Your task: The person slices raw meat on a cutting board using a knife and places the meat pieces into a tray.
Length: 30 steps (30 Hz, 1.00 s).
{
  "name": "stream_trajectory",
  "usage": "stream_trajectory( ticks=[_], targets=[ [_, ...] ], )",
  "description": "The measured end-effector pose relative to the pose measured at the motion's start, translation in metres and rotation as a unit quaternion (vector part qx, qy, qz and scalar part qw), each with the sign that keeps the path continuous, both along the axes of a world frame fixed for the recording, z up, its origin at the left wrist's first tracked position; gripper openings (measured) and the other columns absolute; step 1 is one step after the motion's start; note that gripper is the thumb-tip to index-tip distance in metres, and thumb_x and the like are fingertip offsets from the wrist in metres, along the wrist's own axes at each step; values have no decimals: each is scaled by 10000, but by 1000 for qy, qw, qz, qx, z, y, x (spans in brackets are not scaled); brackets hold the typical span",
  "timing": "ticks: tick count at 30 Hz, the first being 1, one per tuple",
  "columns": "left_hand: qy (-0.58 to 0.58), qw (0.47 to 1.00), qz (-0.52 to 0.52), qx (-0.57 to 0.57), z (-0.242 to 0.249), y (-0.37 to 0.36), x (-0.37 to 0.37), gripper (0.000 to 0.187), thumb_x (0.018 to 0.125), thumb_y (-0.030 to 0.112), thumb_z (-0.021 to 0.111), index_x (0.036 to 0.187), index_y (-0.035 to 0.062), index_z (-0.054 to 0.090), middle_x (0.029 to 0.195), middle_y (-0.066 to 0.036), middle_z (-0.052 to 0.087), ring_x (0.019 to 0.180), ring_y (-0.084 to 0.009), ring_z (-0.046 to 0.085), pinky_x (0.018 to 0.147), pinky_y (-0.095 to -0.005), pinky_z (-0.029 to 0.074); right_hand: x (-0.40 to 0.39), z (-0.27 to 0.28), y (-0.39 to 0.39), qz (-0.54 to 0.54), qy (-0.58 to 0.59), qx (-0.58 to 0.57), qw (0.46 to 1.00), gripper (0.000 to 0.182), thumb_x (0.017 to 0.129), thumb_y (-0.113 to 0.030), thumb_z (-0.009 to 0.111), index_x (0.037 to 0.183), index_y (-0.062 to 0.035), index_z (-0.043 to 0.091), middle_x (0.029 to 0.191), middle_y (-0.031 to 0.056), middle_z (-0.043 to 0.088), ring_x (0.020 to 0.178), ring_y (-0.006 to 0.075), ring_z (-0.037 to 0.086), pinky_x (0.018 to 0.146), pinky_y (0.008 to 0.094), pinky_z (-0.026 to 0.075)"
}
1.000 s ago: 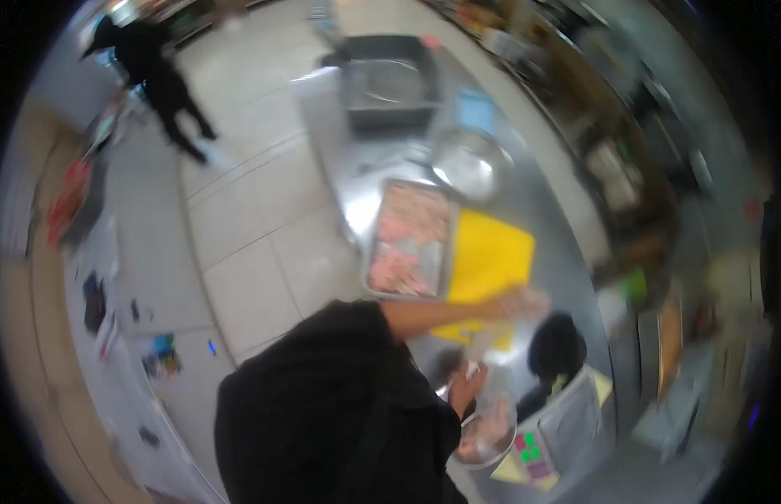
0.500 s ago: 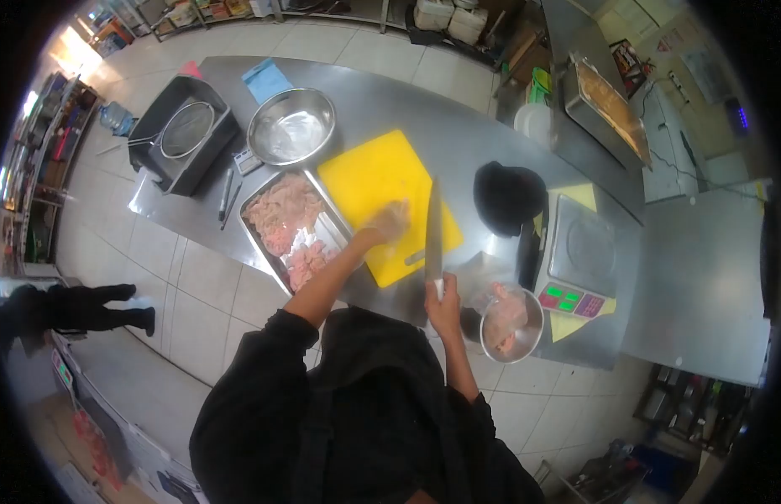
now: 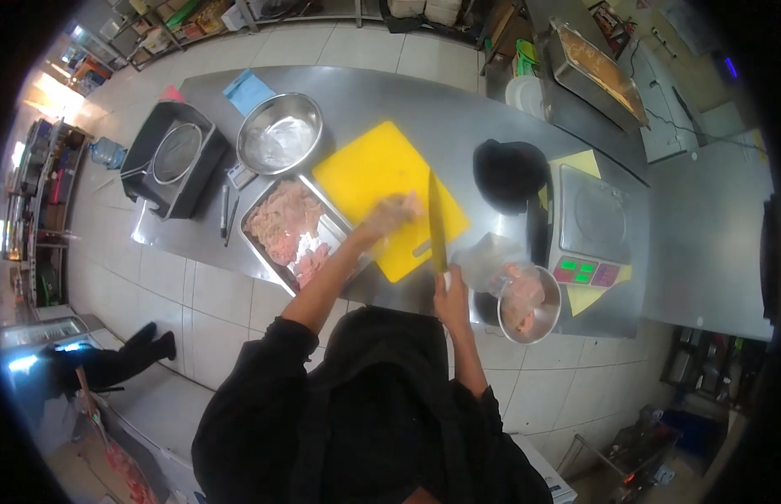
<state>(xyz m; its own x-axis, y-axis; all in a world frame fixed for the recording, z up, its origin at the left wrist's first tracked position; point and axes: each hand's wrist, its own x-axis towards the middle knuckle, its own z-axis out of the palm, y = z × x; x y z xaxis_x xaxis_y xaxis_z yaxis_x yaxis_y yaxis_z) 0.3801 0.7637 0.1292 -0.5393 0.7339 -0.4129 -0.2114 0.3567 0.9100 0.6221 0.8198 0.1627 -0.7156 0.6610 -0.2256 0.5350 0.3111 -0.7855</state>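
My right hand (image 3: pixel 452 296) is wrapped round the white handle of a large kitchen knife (image 3: pixel 437 223), its blade pointing away from me over the yellow cutting board (image 3: pixel 369 172). On the board, my left hand (image 3: pixel 390 217), slightly blurred, has its fingers bunched on a small pale-pink piece of raw meat (image 3: pixel 415 204) just left of the blade. Left of the board, a steel tray (image 3: pixel 333 225) holds pieces of raw meat (image 3: pixel 283 214). To the right of the knife hand, a metal bowl (image 3: pixel 555 323) contains more raw meat (image 3: pixel 521 296) and clear plastic.
A steel bowl (image 3: pixel 311 139), a grey bin (image 3: pixel 197 172) with a strainer (image 3: pixel 178 153), and a marker (image 3: pixel 224 204) lie left. At right are a black bundle (image 3: pixel 510 175) and a digital scale (image 3: pixel 594 214). Another person (image 3: pixel 96 365) stands far left.
My left hand has shifted slightly right, closer to the blade, with the meat piece now showing at its fingertips. The view has turned a little; the other person has moved.
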Motion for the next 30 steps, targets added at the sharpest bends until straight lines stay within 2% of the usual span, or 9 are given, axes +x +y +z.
stream_trajectory(
  ticks=[2, 4, 7, 11, 13, 17, 19, 25, 30],
  targets=[
    [-58, 998, -1, -35, 14, 13, 7, 352, 1014, 368, 488, 1132, 90, 669, 1086, -169, 690, 976, -293, 659, 844, -412, 515, 4, 2, -2, -33, 15, 17, 999, 244, 1004, -180, 522, 1179, -17, 474, 934, 324, 644, 924, 527, 616, 757, 549, 473],
    [239, 962, -99, -86, 10, 21, 13, 353, 1006, 373, 503, 1179, 115, 669, 1084, -157, 691, 975, -281, 657, 821, -397, 519, 8, 8, -5, -65, 41, 15, 997, 260, 1012, -231, 508, 1158, -16, 496, 919, 309, 638, 911, 517, 612, 760, 522, 475],
    [387, 919, -52, -50, -34, 20, 25, 486, 942, 501, 593, 1069, 45, 702, 1023, -133, 715, 900, -325, 665, 802, -384, 506, 10, -9, -9, -76, 36, 9, 996, 262, 1011, -230, 508, 1157, -13, 489, 927, 311, 639, 923, 525, 603, 766, 535, 468],
    [360, 928, -66, -68, -49, 7, 17, 372, 969, 391, 565, 1084, 69, 711, 1015, -113, 710, 951, -309, 665, 821, -382, 511, 2, -5, -22, -29, -21, -15, 999, 250, 1014, -191, 491, 1155, 10, 443, 954, 346, 634, 942, 535, 609, 787, 578, 463],
    [537, 833, -105, -83, -95, -4, -5, 257, 954, 268, 549, 1063, 110, 720, 1005, -117, 699, 954, -283, 668, 823, -381, 525, -3, -6, -25, 2, -110, 45, 993, 219, 1021, -182, 455, 1135, -1, 407, 959, 346, 629, 924, 541, 605, 795, 600, 461],
    [537, 822, -120, -146, -83, -40, -39, 221, 916, 197, 548, 1059, 149, 709, 996, -118, 688, 958, -272, 669, 836, -371, 533, -7, 1, -23, 5, -122, 58, 991, 191, 1025, -177, 434, 1124, -22, 384, 961, 338, 628, 908, 543, 603, 801, 605, 464],
    [586, 743, -133, -295, -63, -49, -50, 204, 904, 194, 570, 1066, 160, 690, 1018, -121, 686, 971, -267, 666, 853, -365, 526, -8, -2, -22, 3, -110, 63, 992, 187, 1022, -179, 441, 1107, -21, 389, 966, 335, 628, 902, 540, 604, 801, 601, 465],
    [572, 816, -23, -77, -23, -28, -26, 302, 892, 262, 625, 1154, 127, 691, 1070, -132, 694, 1015, -264, 662, 886, -390, 510, -11, 9, -23, 21, -80, 41, 996, 198, 1004, -175, 459, 1090, -10, 394, 958, 341, 627, 903, 533, 606, 803, 599, 469],
    [405, 902, -74, -133, -27, 6, -13, 221, 868, 240, 651, 997, 86, 743, 1016, -128, 708, 970, -292, 669, 853, -400, 504, -22, -6, -28, 51, -91, 58, 993, 204, 995, -166, 458, 1084, 11, 408, 924, 342, 629, 878, 542, 604, 787, 608, 467]
  ],
)
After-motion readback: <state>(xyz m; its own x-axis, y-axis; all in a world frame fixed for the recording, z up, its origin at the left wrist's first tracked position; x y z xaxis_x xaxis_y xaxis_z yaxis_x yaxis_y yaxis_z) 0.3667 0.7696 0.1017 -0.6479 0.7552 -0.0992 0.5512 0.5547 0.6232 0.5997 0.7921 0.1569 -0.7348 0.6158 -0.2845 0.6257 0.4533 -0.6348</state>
